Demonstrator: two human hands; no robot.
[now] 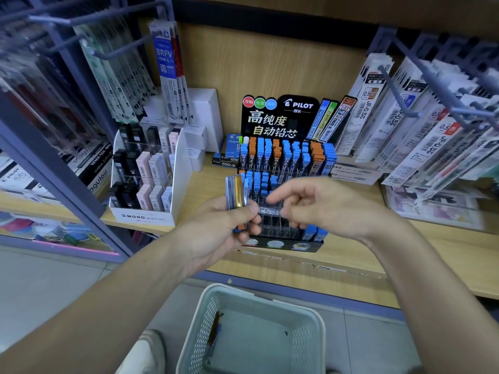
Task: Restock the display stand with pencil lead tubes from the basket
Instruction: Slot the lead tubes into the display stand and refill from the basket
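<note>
Down below your hands sits the basket (270, 296), pale green with holes in its walls. Only a few pencil lead tubes (214, 336) lie in it, close to its left wall, so most of the stock looks to be out already.

Your left hand (216, 230) grips a bunch of tubes (237, 193), blue, clear and one gold, standing up in your fingers (248, 211). Your right hand (318, 203) hangs just to the right of that bunch. Its fingers are loose and a bit blurry, and they seem to hold nothing. I think it is about to pick one tube off the bunch.

Just behind your fingers stands the display stand (278, 117), on the wooden shelf (351, 255). Its back rows are full of blue and orange tubes. The middle row is partly full. The front slots (278, 225), right under your right fingers, are mostly bare, with a few blue tubes (314, 232) at the right end. So the job looks about half done. The bunch in your hand and the few tubes in the basket need homes.

Left of your left fingers is a white box (151, 184) of small cases. Well to the right of your right fingers, long refill packs (405, 125) hang on hooks. Nothing sits between your fingers and the bare slots. The slots are narrow, so a tube may bump its neighbours.
</note>
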